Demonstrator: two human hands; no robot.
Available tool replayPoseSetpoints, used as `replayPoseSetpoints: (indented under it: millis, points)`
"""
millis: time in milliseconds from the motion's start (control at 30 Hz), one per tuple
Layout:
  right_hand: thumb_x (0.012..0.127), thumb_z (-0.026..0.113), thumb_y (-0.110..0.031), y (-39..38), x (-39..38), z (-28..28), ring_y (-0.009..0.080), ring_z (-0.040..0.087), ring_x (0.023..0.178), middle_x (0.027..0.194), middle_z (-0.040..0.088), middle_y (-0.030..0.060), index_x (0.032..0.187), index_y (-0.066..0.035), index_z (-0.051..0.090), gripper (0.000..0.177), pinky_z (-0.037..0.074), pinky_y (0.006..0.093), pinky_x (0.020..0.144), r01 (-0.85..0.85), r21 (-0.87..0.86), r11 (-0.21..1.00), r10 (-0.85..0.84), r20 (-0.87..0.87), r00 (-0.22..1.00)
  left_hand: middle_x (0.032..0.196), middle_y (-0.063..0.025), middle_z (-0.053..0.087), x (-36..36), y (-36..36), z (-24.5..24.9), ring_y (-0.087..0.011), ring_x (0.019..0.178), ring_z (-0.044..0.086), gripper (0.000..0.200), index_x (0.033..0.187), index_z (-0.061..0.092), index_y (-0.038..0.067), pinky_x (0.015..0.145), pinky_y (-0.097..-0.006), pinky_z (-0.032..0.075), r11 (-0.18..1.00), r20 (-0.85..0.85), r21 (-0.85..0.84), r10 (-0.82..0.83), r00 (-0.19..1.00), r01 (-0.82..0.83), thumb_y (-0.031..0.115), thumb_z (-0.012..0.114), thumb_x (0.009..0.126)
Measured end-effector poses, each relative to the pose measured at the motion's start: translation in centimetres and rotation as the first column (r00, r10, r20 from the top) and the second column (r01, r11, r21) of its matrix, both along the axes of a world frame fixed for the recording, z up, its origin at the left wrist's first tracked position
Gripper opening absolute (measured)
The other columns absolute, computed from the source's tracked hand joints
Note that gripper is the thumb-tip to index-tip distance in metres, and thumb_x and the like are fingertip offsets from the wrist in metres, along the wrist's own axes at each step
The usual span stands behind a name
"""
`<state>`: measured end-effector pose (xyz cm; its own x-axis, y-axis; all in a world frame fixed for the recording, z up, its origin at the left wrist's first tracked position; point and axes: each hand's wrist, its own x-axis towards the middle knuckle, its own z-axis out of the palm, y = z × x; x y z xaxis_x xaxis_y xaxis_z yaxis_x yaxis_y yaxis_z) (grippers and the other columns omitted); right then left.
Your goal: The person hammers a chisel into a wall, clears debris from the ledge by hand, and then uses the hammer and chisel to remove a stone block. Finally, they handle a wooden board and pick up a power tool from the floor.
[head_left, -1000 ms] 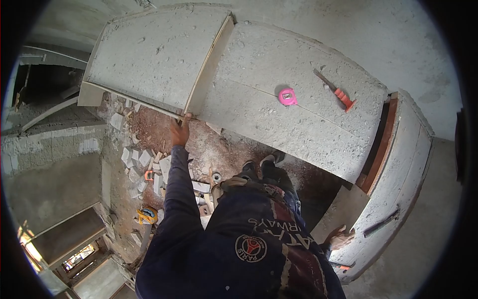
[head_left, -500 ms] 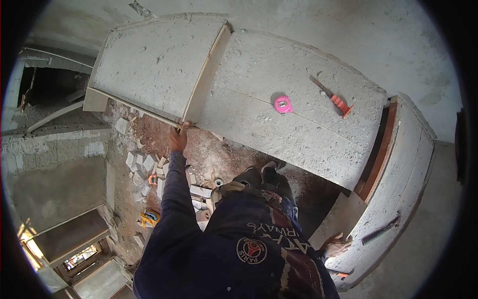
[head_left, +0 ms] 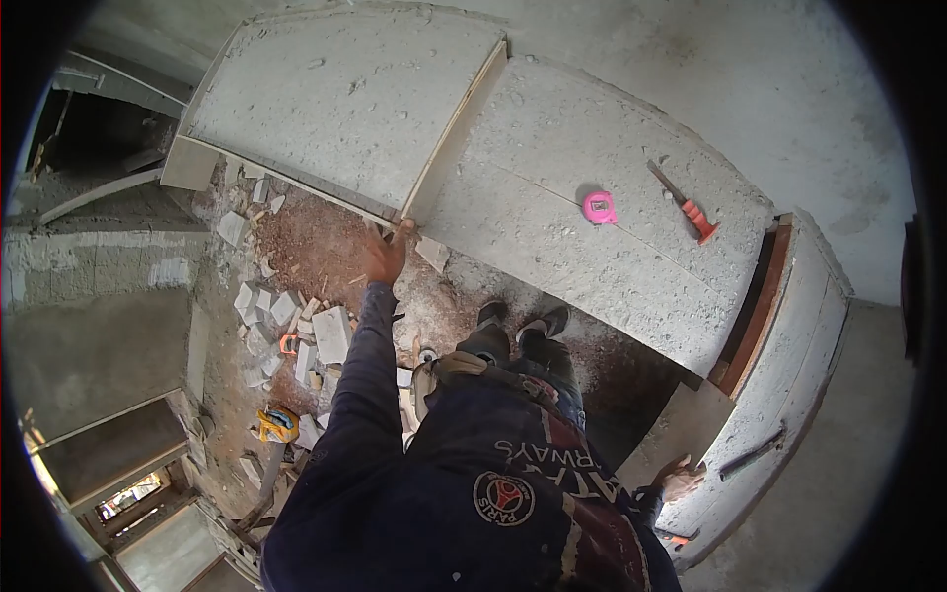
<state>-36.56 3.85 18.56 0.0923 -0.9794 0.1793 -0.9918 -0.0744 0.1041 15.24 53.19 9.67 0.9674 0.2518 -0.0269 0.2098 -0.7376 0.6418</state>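
My left hand (head_left: 388, 255) is closed around the front corner of the raised concrete step (head_left: 345, 99), where a thin upright board (head_left: 459, 128) meets its front edge. What lies under the fingers is partly hidden. On the right, my right hand (head_left: 679, 481) rests with fingers spread on the edge of another concrete step (head_left: 789, 370), beside a pale facing panel (head_left: 681, 429). On the lower concrete surface (head_left: 552, 266) between my hands lie a pink tape measure (head_left: 599, 207) and a chisel with a red-orange grip (head_left: 696, 219).
Broken tile pieces (head_left: 330, 335) and rubble cover the floor at left, with an orange tool (head_left: 288, 343) and a yellow-and-blue item (head_left: 278, 424) among them. A dark metal bar (head_left: 752, 452) and an orange-handled tool (head_left: 676, 538) lie on the right step. A dark gap (head_left: 755, 296) runs beside it.
The view has shifted, so the steps and tools sit further right. My left hand stays at the step's corner, and my right hand stays on the right step's edge.
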Motion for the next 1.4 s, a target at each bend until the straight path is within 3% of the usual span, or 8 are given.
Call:
replayPoseSetpoints:
  millis: [100,333,433,500,567,900,1000,1400]
  points:
    - [0.088,0.062,-0.042,-1.0,-1.2,-0.5,0.0378,0.056,0.104,0.112,0.058,0.0174,0.122,-0.011,0.054,0.047,0.044,0.0489,0.09,-0.018,0.014,1.0,0.018,-0.006,1.0,0.128,-0.0358,0.053,-0.1,-0.4,3.5,-0.0438,0.111,0.06,0.099,0.134,0.038,-0.019,0.093,-0.0456,0.049,0.993,-0.081,-0.092,-0.082,0.993,0.075,0.053,0.075,0.077]
    - [0.081,0.074,-0.037,-5.0,-6.9,-4.3,0.039,0.059,0.104,0.112,0.063,0.0202,0.126,-0.008,0.053,0.057,0.047,0.0488,0.088,-0.164,0.0,0.987,0.16,0.201,0.966,0.127,-0.0342,0.054,0.0,0.7,3.8,-0.0392,0.114,0.06,0.103,0.133,0.038,-0.019,0.092,-0.0423,0.051,0.983,-0.013,-0.106,-0.151,0.988,0.149,0.053,0.08,0.072]
    - [0.079,0.076,-0.038,-4.6,-5.8,-3.1,0.0401,0.06,0.102,0.113,0.063,0.0204,0.125,-0.007,0.055,0.059,0.048,0.048,0.088,-0.14,0.013,0.99,0.137,0.137,0.981,0.116,-0.0335,0.06,-0.1,-1.5,7.1,-0.0389,0.107,0.064,0.097,0.123,0.049,-0.018,0.086,-0.0411,0.054,0.962,0.004,-0.248,-0.116,0.993,0.114,0.056,0.08,0.069]
    - [0.079,0.076,-0.038,-4.6,-5.0,-3.3,0.041,0.061,0.101,0.113,0.063,0.0208,0.123,-0.007,0.056,0.057,0.049,0.0474,0.087,-0.118,0.021,0.993,0.117,0.047,0.992,0.102,-0.0314,0.066,1.0,-1.8,8.7,-0.0408,0.094,0.068,0.085,0.105,0.058,-0.015,0.077,-0.0434,0.055,0.992,-0.273,-0.124,-0.058,0.96,0.024,0.059,0.079,0.069]
    - [0.08,0.076,-0.038,-5.7,-5.9,-3.8,0.0409,0.061,0.101,0.111,0.063,0.0211,0.122,-0.006,0.057,0.056,0.049,0.0475,0.086,-0.166,0.013,0.986,0.163,0.117,0.98,0.09,-0.0305,0.067,1.5,-2.4,5.6,-0.0436,0.084,0.068,0.079,0.093,0.059,-0.012,0.072,-0.0475,0.054,0.997,-0.11,-0.063,0.047,0.993,-0.054,0.062,0.077,0.07]
    - [0.081,0.076,-0.03,-5.5,-5.8,-3.1,0.0395,0.061,0.102,0.11,0.064,0.021,0.124,-0.005,0.055,0.054,0.049,0.0489,0.087,-0.155,0.061,0.986,0.145,0.14,0.979,0.097,-0.0359,0.064,1.5,-2.8,3.3,-0.0484,0.094,0.065,0.088,0.109,0.054,-0.017,0.079,-0.0488,0.053,0.989,-0.227,-0.109,0.072,0.971,-0.099,0.062,0.072,0.074]
    - [0.081,0.076,-0.026,-6.6,-6.4,-4.6,0.0391,0.061,0.103,0.111,0.064,0.0205,0.124,-0.004,0.055,0.052,0.049,0.0495,0.087,-0.205,0.06,0.977,0.193,0.16,0.968,0.103,-0.035,0.064,1.2,-3.5,5.5,-0.0456,0.103,0.063,0.087,0.114,0.052,-0.018,0.087,-0.0467,0.051,0.947,-0.108,-0.305,0.071,0.992,-0.101,0.056,0.074,0.075]
    - [0.086,0.065,-0.028,-2.2,-2.5,-2.0,0.0414,0.055,0.116,0.125,0.057,0.0249,0.131,0.002,0.05,0.056,0.043,0.0492,0.1,-0.048,0.052,0.997,0.04,0.137,0.99,0.116,-0.0367,0.059,1.4,-2.9,2.3,-0.0469,0.111,0.059,0.097,0.12,0.049,-0.021,0.093,-0.0457,0.048,0.959,-0.064,-0.268,0.08,0.995,-0.094,0.061,0.074,0.074]
